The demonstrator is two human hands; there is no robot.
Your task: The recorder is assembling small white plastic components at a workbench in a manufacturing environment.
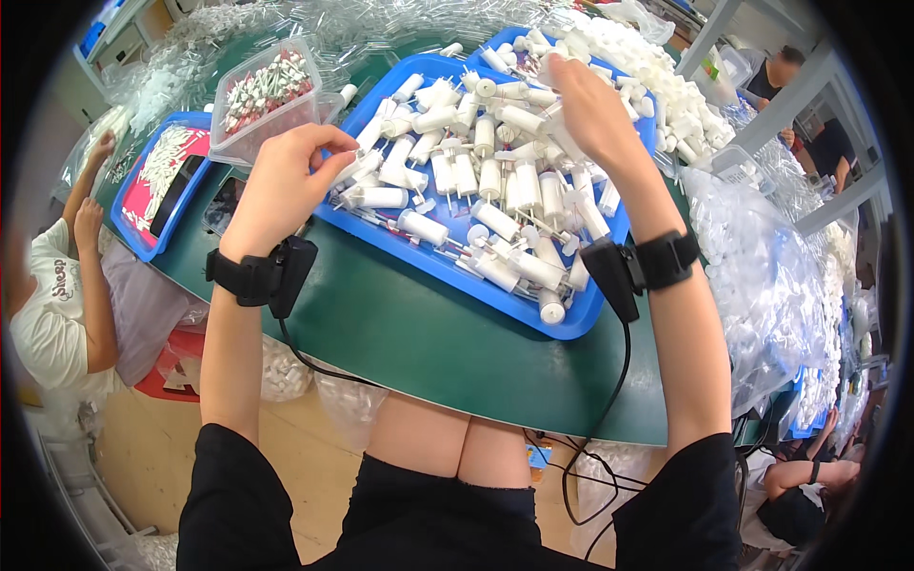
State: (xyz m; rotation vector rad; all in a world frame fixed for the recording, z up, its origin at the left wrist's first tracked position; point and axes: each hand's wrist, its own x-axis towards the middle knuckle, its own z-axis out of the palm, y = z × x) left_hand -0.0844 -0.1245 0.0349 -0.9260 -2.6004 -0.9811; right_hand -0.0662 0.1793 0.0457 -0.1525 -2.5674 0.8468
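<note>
My left hand (288, 183) is above the left edge of a large blue tray (419, 262), its thumb and index finger curled together in a pinch. Whatever lies between those fingertips, if anything, is too small to make out. Over the far right part of the tray, my right hand (592, 112) has its fingers drawn together. Its palm side is turned away, so what it grips is hidden. Heaped in the tray are many white cylinders (495, 219) with thin wires or pins and small translucent discs. Black straps with dark cabled boxes circle both my wrists.
Left of the tray stand a clear tub (262, 100) of small white-and-red parts and a smaller blue tray (152, 205) holding white pieces and a dark phone-like object. White parts (666, 105) pile up behind at right, beside clear plastic bags (752, 276). Other people work at both sides.
</note>
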